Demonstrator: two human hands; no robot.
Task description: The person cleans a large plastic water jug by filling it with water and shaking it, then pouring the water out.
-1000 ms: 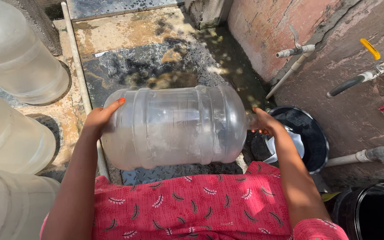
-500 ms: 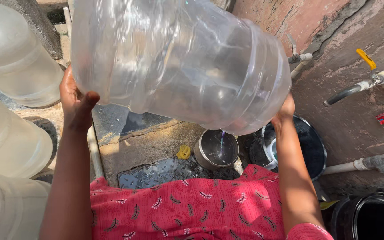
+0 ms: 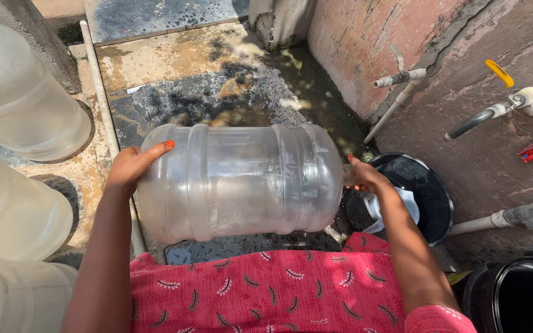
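Both grips closed on clear water jug (image 3: pixel 242 180), held sideways – left hand (image 3: pixel 132 165) at base, right hand (image 3: pixel 365 177) at neck; prob. rinsing step, next needs tipping mouth-down over black basin (image 3: pixel 430 197).

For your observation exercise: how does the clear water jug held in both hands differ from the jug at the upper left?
The held jug lies sideways between the left hand and right hand; the upper-left jug rests untouched on the ground. The held jug looks clearer, the upper-left jug cloudier. Both are large ribbed plastic jugs.
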